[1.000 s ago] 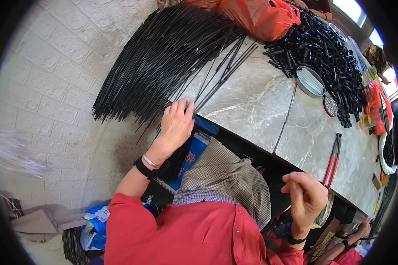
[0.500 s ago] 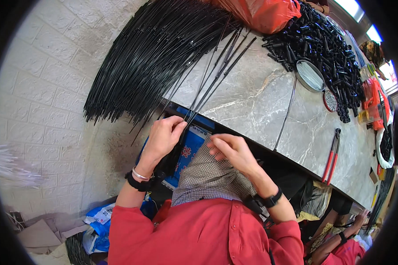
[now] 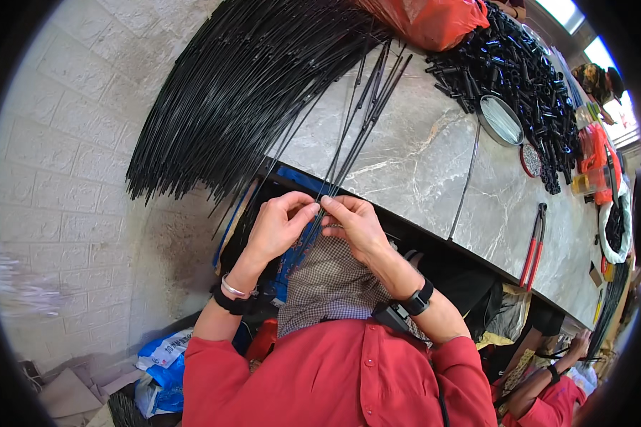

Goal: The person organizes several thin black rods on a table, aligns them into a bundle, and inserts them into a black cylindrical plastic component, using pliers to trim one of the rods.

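Several thin black rods (image 3: 354, 135) lie across the near edge of the marble-patterned table, their near ends reaching over my lap. My left hand (image 3: 281, 222) pinches these rods just off the table edge. Right beside it, my right hand (image 3: 354, 222) is closed on the same rods, thumb and forefinger together; the two sets of fingertips nearly meet. To the far left, a large heap of similar black rods (image 3: 228, 107) spreads over the table corner and hangs past its edge. A single dark rod (image 3: 466, 181) lies apart on the tabletop, right of my hands.
Red-handled cutters (image 3: 533, 245) lie near the table's right front edge. Farther back are a pile of short black tubes (image 3: 530, 78), a round tin of pale sticks (image 3: 501, 121), a small dish (image 3: 530, 160) and a red plastic bag (image 3: 431, 21). A co-worker's arm (image 3: 548, 384) shows at lower right.
My right hand has moved left and up to the rods, closing on them. My left hand has shifted slightly right with them.
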Action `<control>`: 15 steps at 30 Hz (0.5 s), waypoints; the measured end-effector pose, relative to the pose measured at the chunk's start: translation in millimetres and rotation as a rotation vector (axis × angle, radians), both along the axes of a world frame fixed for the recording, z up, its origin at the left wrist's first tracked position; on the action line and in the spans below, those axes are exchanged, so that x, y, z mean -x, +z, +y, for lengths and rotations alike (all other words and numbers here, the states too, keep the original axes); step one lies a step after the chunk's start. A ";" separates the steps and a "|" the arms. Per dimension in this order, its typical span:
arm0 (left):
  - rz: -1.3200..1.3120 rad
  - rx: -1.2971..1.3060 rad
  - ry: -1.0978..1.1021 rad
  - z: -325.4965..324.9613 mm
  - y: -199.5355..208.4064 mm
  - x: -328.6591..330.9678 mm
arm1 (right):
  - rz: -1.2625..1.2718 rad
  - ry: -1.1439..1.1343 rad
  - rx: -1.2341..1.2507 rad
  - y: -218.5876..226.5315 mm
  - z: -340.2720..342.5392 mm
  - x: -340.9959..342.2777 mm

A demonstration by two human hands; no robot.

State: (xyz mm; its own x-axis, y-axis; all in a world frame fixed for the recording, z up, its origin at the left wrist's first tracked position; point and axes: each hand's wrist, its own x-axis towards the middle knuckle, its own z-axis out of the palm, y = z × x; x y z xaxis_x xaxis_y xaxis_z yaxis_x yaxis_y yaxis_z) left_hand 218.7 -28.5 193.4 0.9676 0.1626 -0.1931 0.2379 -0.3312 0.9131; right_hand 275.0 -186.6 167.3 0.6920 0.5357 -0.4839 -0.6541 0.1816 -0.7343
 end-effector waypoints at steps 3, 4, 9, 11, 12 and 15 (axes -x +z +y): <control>-0.066 -0.226 0.005 -6.1 14.9 -13.3 | 0.006 -0.022 0.012 0.1 -1.2 -0.5; -0.069 -0.223 0.010 -7.9 17.5 -18.9 | -0.003 -0.003 0.003 -0.6 -1.6 -1.7; -0.004 -0.282 -0.034 -12.4 19.1 -34.8 | -0.057 0.009 0.048 6.4 -5.3 -1.7; 0.012 -0.226 -0.039 -15.4 19.6 -35.6 | -0.085 -0.005 0.077 8.7 -6.4 -1.5; 0.023 -0.201 -0.017 -17.6 20.9 -35.1 | -0.085 -0.010 0.075 9.5 -7.6 -2.0; 0.001 -0.190 0.005 -18.4 17.7 -33.9 | -0.085 -0.017 0.069 12.9 -11.0 -2.1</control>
